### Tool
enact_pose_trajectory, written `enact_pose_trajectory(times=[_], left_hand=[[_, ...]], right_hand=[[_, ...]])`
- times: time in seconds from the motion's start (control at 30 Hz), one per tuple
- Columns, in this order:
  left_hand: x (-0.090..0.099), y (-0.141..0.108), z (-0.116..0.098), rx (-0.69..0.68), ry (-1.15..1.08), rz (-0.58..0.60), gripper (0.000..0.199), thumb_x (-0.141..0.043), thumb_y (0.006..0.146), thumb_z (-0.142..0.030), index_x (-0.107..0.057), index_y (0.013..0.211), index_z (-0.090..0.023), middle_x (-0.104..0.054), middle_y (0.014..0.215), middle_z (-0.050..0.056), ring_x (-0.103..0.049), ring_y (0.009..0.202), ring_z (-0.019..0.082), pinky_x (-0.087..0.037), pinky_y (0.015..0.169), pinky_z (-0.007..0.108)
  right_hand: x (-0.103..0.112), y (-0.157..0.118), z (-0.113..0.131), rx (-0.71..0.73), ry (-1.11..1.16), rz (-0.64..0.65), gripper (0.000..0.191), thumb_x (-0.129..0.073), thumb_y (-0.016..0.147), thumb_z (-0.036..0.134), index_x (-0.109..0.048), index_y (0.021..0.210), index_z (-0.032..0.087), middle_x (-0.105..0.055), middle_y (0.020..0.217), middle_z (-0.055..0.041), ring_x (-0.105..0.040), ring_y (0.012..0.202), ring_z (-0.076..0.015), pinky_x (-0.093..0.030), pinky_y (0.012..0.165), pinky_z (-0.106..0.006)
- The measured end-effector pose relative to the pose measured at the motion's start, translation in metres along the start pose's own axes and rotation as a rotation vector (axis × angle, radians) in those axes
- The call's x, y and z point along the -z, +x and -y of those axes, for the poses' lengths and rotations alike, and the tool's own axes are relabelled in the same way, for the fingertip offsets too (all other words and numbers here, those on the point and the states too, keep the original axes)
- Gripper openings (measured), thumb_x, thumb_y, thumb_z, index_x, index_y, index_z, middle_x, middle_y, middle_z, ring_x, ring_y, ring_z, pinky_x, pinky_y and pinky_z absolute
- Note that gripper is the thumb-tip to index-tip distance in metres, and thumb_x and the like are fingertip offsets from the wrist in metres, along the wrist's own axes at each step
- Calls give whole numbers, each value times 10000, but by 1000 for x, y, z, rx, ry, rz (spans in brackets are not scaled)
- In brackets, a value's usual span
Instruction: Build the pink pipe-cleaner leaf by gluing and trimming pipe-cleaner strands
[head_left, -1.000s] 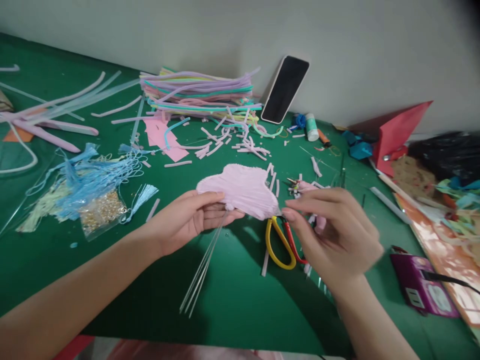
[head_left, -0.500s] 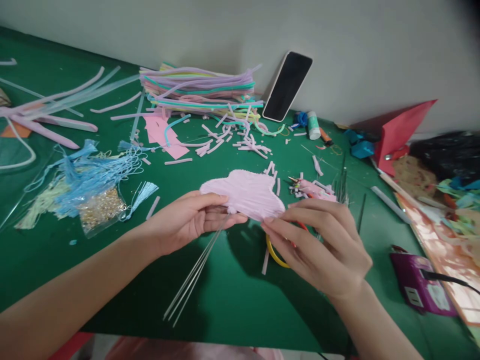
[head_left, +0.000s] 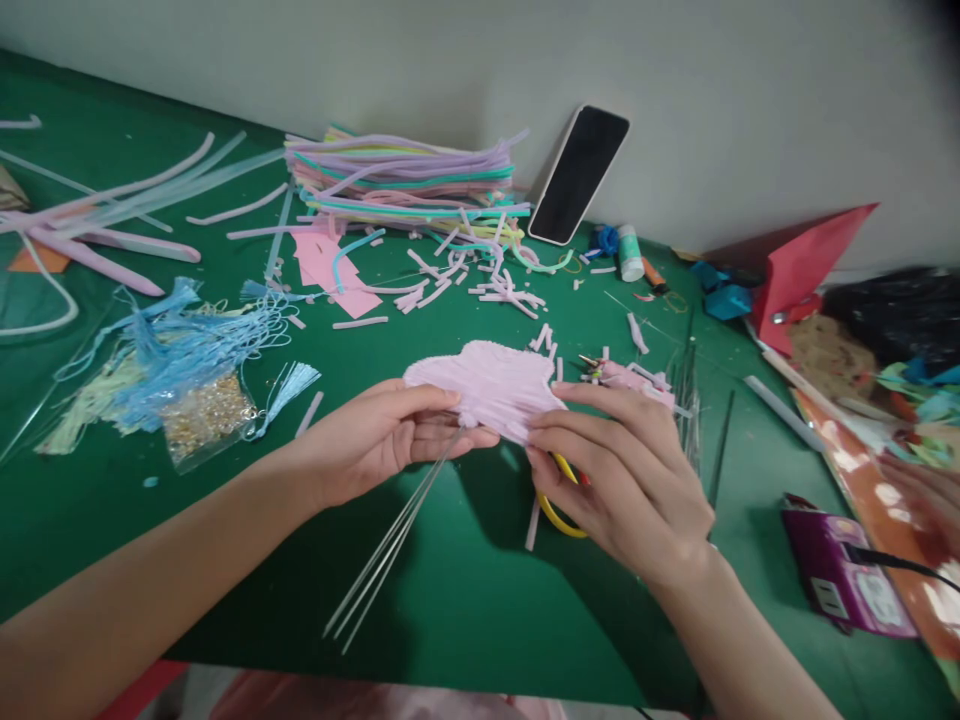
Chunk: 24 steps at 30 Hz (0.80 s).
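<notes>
A pale pink fuzzy, ridged piece with wavy edges (head_left: 487,380) is held over the table. My left hand (head_left: 397,430) pinches its lower left part, thumb on top and fingers beneath. Several thin metal wires (head_left: 390,550) run down from the piece beside my left fingers. My right hand (head_left: 630,470) grips the lower right edge between thumb and fingers, partly covering it. Yellow-handled scissors (head_left: 555,515) lie under my right hand, mostly hidden.
Behind are a pipe cleaner bundle (head_left: 405,180), cut pieces (head_left: 510,290) and a leaning phone (head_left: 579,175). Blue tassels (head_left: 180,340) and a bead bag (head_left: 206,420) lie left. A purple power box (head_left: 847,570) sits right; another person's hand (head_left: 930,490) shows at the right edge.
My right hand has shifted slightly left, its fingers now further over the right edge of the pink piece. Another person's hand has appeared at the right edge of the view.
</notes>
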<state>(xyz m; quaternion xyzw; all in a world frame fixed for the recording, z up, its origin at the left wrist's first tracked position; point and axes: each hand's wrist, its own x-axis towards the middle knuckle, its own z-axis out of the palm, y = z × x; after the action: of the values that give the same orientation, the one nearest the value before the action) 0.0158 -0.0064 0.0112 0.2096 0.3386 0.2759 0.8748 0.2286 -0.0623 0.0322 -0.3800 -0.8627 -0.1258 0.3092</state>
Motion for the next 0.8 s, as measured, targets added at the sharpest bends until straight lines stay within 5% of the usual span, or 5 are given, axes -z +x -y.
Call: enact_pose_trajectory(times=[0.27, 0.57, 0.7, 0.8], left_hand=[[4, 3, -2, 48, -60, -19, 205, -500, 884, -26, -705, 890, -46, -766, 773, 127, -754, 718, 198, -605, 672, 175], [3, 1, -2, 81, -50, 16, 284, -459, 907, -21, -735, 838, -32, -767, 761, 153, -754, 701, 193, -603, 600, 159], [2, 1, -2, 69, -30, 15, 283, -463, 908, -21, -739, 849, -30, -768, 764, 153, -753, 695, 187, -607, 621, 169], [4, -1, -1, 39, -34, -5, 278, -468, 905, -18, -741, 860, -44, -772, 792, 145, -755, 719, 195, -615, 647, 190]], right_hand=[[5, -1, -2, -134, 220, -27, 311, -713, 803, 158, -634, 1097, 221, -743, 1001, -72, -655, 1059, -276, -547, 890, -473], [15, -8, -5, -608, 572, -409, 129, -537, 870, 136, -612, 803, 216, -582, 695, -30, -596, 678, -199, -512, 734, -428], [18, -8, -6, -725, 625, -373, 293, -497, 925, 195, -545, 636, 211, -494, 558, 6, -519, 545, -154, -460, 575, -339], [20, -9, 1, -779, 538, -259, 210, -571, 903, 191, -645, 708, 216, -628, 644, -8, -604, 603, -149, -494, 575, -288]])
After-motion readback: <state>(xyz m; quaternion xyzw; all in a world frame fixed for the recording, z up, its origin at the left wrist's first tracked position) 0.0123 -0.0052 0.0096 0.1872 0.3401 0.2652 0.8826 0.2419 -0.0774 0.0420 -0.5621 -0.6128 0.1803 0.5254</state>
